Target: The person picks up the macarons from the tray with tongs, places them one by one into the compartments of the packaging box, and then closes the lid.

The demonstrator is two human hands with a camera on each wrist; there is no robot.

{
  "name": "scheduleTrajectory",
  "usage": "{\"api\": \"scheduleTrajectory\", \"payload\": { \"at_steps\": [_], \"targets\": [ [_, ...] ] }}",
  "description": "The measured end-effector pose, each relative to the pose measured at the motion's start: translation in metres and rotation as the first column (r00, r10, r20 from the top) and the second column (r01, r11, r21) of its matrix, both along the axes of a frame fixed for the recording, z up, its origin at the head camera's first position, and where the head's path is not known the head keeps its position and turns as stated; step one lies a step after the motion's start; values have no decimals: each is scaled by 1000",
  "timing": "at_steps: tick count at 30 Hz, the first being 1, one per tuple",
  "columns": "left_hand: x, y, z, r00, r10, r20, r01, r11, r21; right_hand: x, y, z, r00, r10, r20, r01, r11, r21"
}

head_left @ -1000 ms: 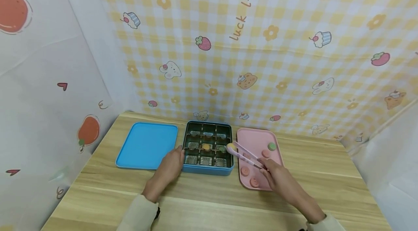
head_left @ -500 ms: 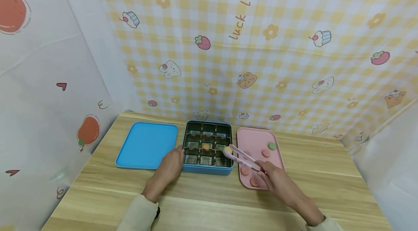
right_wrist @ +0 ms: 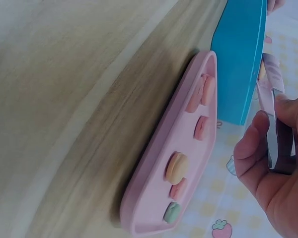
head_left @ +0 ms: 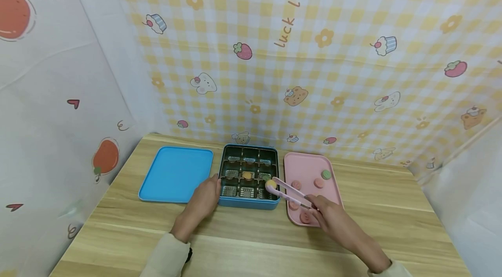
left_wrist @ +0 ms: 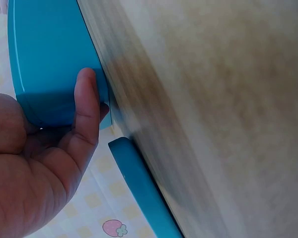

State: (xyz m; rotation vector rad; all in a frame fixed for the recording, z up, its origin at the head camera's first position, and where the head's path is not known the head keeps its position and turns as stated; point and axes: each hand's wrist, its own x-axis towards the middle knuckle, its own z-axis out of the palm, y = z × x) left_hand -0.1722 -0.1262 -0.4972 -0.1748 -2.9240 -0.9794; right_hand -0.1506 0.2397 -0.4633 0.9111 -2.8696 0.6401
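My left hand (head_left: 205,196) grips the left front corner of a blue box (head_left: 248,204) that has a dark insert divided into several compartments. In the left wrist view its fingers (left_wrist: 87,106) lie along the box's side. My right hand (head_left: 333,218) pinches a pair of pink tongs (head_left: 289,198) with metal arms. Between the tongs' tips is a yellow macaron (head_left: 271,184), over the box's right front compartment. An orange-yellow macaron (head_left: 247,175) sits in the centre compartment, and a green macaron (head_left: 266,177) in the middle right one, partly hidden.
A pink tray (head_left: 307,163) right of the box carries several pink macarons (head_left: 319,183), a green macaron (head_left: 326,174) and a yellow macaron (right_wrist: 177,168). The blue lid (head_left: 176,174) lies left of the box. A checked cloth (head_left: 333,72) hangs behind the wooden table (head_left: 235,242).
The tongs with the yellow macaron have moved left and toward the front, from the box's right edge to over its right front compartment. The left hand has stayed at the box corner.
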Motion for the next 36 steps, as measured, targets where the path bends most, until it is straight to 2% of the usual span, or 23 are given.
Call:
{"api": "scheduleTrajectory", "payload": {
  "at_steps": [5, 12, 19, 30, 36],
  "targets": [
    [0, 0, 0, 1000, 6, 2, -6, 1000, -7, -1, -4, 7, 1000, 28, -12, -28, 999, 40],
    [1, 0, 2, 1000, -2, -3, 2, 1000, -17, -6, -12, 24, 997, 73, -37, -67, 987, 147],
    [1, 0, 0, 1000, 2, 1, -2, 1000, -27, -11, -23, 38, 997, 71, -16, -65, 967, 246],
    [0, 1, 2, 1000, 7, 18, -7, 999, -37, -11, -28, 39, 997, 79, 14, -80, 963, 256],
    [1, 1, 2, 1000, 5, 24, -4, 999, -36, -11, -25, 37, 997, 74, 28, -78, 971, 228]
  ]
}}
